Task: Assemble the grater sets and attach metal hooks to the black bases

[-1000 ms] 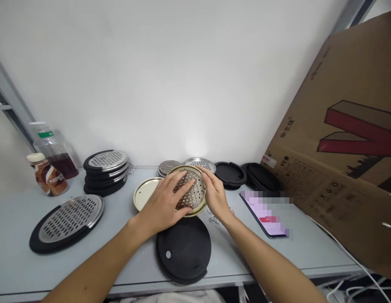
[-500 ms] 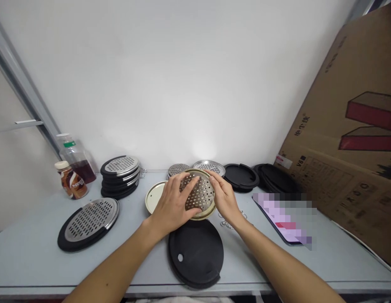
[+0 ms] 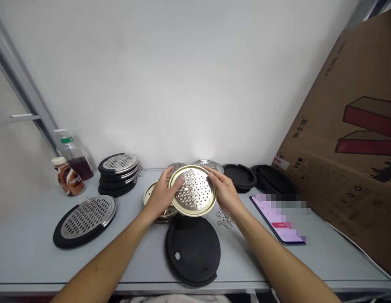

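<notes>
1 gold-rimmed grater disc (image 3: pixel 195 200), bare of black trim, raised between 2 hands over the counter (image 3: pixel 135 263).
Left hand (image 3: pixel 163 194): grasping the left edge, thumb on the perforated face. Right hand (image 3: pixel 227 194): grasping the right edge. Nearer, on the counter: 1 black cover (image 3: pixel 194 252). Apparently done: a stack of black-trimmed graters (image 3: pixel 119 163) at left, plus 1 black-trimmed grater (image 3: pixel 88 216) lying singly before it. Apparently left: the held disc, loose discs (image 3: pixel 149 194) behind the left hand, wire clips (image 3: pixel 225 219), unattached. Versus 0.5 s earlier: left hand, then spread across the perforations, now at the edge, most of the face exposed.
</notes>
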Demonstrator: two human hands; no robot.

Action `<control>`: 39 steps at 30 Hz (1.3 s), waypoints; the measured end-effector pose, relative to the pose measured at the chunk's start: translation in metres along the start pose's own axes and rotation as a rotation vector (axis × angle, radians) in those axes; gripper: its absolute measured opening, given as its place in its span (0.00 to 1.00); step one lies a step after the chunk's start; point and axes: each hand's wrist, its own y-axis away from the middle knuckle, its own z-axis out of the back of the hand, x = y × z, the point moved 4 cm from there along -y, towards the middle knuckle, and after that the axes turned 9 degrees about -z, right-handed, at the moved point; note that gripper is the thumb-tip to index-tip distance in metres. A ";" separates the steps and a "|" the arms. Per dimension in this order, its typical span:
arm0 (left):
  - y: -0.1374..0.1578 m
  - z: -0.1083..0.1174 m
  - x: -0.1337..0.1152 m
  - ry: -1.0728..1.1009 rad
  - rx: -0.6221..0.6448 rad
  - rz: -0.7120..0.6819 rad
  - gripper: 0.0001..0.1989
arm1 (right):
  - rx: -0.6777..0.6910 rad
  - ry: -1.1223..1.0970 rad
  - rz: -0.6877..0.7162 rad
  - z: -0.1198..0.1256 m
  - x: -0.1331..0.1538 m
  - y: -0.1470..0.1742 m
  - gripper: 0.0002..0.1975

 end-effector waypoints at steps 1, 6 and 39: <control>-0.001 -0.002 0.004 0.090 0.014 0.070 0.27 | 0.012 0.029 -0.013 -0.002 0.000 0.001 0.19; 0.000 -0.009 0.013 0.269 0.021 0.134 0.20 | 0.011 0.201 -0.004 -0.004 0.003 0.006 0.19; 0.007 0.000 -0.024 -0.455 -0.103 -0.504 0.24 | 0.016 0.179 -0.044 -0.017 -0.008 0.017 0.19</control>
